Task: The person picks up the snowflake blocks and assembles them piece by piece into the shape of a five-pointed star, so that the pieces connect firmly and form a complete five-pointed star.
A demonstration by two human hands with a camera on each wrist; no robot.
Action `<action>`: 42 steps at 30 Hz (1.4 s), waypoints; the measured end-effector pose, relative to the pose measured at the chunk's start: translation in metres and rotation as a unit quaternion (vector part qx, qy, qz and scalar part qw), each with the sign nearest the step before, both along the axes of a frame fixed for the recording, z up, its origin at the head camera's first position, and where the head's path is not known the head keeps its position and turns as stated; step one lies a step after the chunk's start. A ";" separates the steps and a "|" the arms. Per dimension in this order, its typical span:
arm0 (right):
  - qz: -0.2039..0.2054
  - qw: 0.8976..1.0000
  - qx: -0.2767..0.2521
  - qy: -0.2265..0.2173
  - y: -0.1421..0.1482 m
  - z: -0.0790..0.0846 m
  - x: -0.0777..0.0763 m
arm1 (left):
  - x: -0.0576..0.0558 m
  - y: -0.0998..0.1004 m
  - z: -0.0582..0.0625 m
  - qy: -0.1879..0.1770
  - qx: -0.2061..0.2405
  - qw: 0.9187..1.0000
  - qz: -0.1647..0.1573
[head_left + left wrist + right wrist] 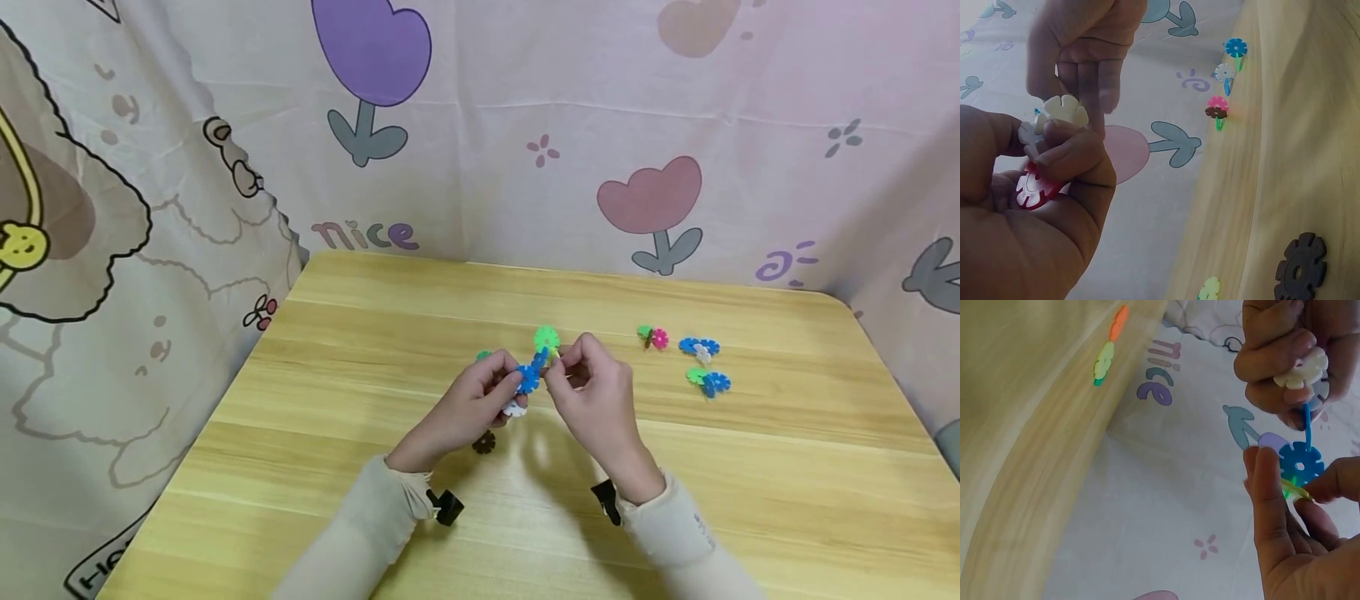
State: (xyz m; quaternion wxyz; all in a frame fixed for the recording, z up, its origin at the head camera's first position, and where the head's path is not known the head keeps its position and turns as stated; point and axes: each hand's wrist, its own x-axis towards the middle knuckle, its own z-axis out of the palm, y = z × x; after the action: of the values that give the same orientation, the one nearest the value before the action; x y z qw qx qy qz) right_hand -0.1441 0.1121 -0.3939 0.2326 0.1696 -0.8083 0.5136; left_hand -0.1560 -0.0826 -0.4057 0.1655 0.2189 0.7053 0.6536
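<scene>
Both hands work close together over the table on one chain of slotted plastic flower discs. In the head view my left hand [471, 402] pinches the chain by a blue disc [528, 380], with a white disc [514, 409] under its fingers. The left wrist view also shows a red disc [1036, 189] within that hand. My right hand [600, 392] pinches a yellow-green disc [1297, 489] between thumb and fingertips, edge-on against another blue disc [1301, 461] of the chain. A bright green disc [547, 337] stands out beyond the right fingertips. Fingers hide part of the joints.
A brown disc [486, 442] lies on the wooden table [300, 467] near the left wrist. Small joined clusters sit at the right: pink-brown-green [658, 338], blue-white [701, 347] and green-blue [709, 383]. Orange [1119, 324] and yellow-green [1104, 360] discs lie beyond the left hand. A printed curtain [495, 192] borders the table.
</scene>
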 end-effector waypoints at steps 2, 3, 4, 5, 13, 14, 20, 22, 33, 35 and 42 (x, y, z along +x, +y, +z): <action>0.005 1.000 -0.002 0.003 0.000 -0.001 0.000 | 0.000 0.001 0.000 0.002 0.000 1.000 0.002; 0.008 1.000 -0.005 0.004 0.001 -0.002 0.000 | 0.000 0.001 0.000 0.003 -0.001 1.000 0.003; 0.013 1.000 -0.009 0.002 0.002 -0.002 0.000 | 0.000 0.001 0.000 0.005 -0.001 1.000 0.004; 0.020 1.000 -0.016 -0.002 0.003 -0.003 0.000 | 0.000 0.001 0.000 0.007 -0.003 1.000 0.005; 0.124 0.980 -0.135 -0.076 0.014 -0.002 -0.003 | 0.000 0.004 0.002 0.021 -0.018 1.000 -0.006; 0.129 0.977 -0.145 -0.086 0.014 -0.002 -0.004 | 0.000 0.004 0.002 0.020 -0.020 1.000 -0.008; 0.163 0.953 -0.194 -0.167 0.019 0.001 -0.007 | 0.000 0.002 0.002 0.025 -0.037 0.999 -0.004; 0.170 0.947 -0.197 -0.190 0.021 0.001 -0.008 | 0.000 0.002 0.000 0.037 -0.046 0.998 0.002; 0.205 0.942 -0.168 -0.206 0.022 0.002 -0.009 | -0.002 0.004 -0.002 0.088 -0.052 0.995 0.018; 0.201 0.944 -0.170 -0.199 0.022 0.003 -0.010 | -0.002 0.003 -0.001 0.096 -0.052 0.994 0.019; 0.202 0.951 -0.139 -0.186 0.022 0.006 -0.011 | 0.001 0.001 0.001 0.095 -0.055 0.994 -0.001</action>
State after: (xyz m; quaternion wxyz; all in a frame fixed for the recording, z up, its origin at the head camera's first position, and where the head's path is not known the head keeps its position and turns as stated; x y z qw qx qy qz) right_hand -0.1551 0.1340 -0.3877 -0.0090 0.1968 -0.7064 0.6798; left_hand -0.1551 -0.0814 -0.4051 0.1105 0.2714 0.7521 0.5903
